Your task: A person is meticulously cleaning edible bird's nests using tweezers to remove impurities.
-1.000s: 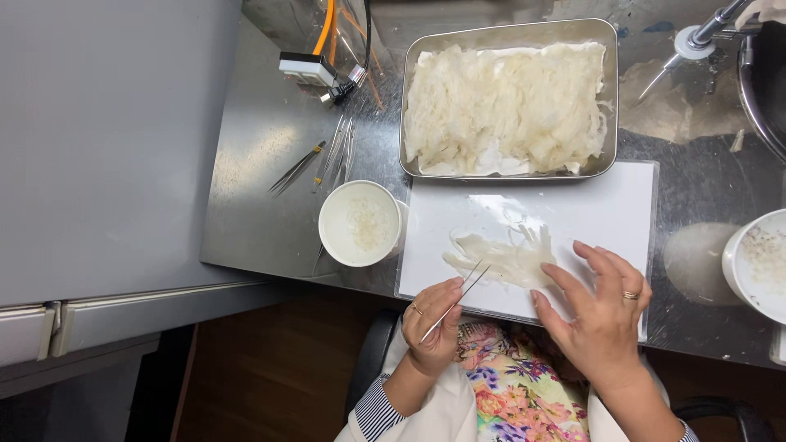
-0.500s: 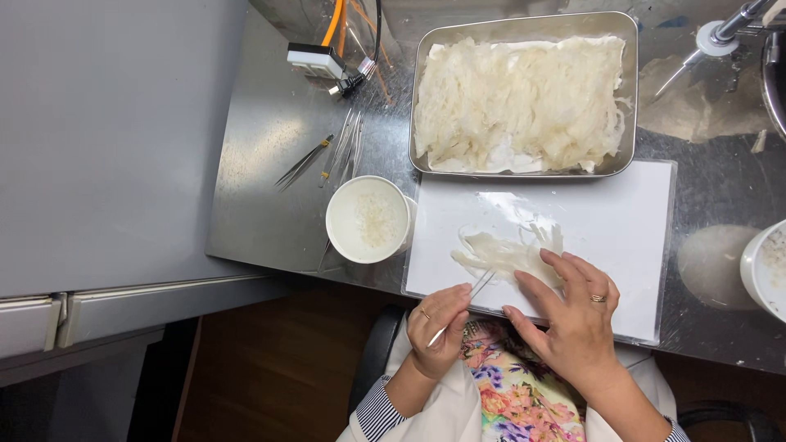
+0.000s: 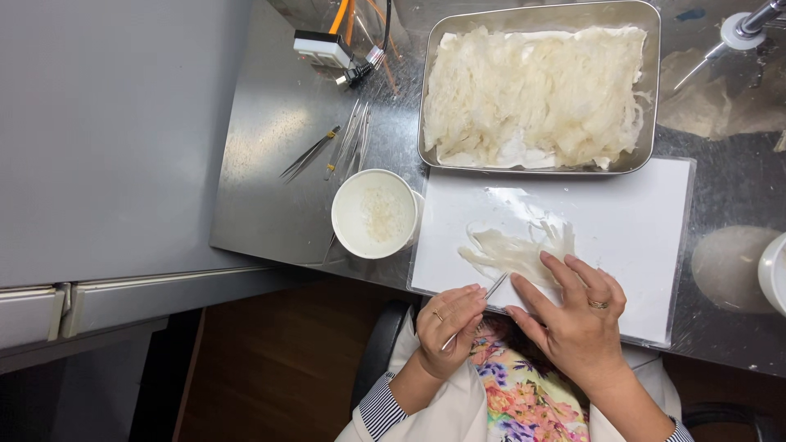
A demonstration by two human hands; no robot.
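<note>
Pale stringy piece [image 3: 517, 250] laid on white board [image 3: 647, 221], near board's front edge, just ahead of both hands. Tweezers [image 3: 476, 304] held in left hand [image 3: 449, 327], grip closed round them, tips pointed at piece's near edge; contact cannot be told. Right hand [image 3: 573, 323] spread flat, grip open, fingertips [image 3: 565, 263] pressed on piece's right part. Metal tray [image 3: 655, 98] of similar pale material set behind board. White cup [image 3: 375, 214] seen left of board on steel surface [image 3: 278, 164]
</note>
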